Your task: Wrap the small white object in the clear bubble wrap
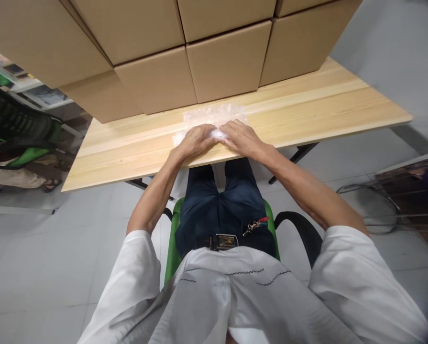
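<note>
A sheet of clear bubble wrap lies flat on the light wooden table, reaching from my hands back toward the boxes. My left hand and my right hand rest side by side on its near edge, fingers curled down. Between the fingertips a small bunched or rolled part of the wrap shows white. Whether anything is wrapped inside is hidden by my fingers.
A stack of brown cardboard boxes fills the back of the table, close behind the wrap. I sit on a green chair with black armrests. Another person's legs and a green chair are at far left. A wire rack lies on the floor at right.
</note>
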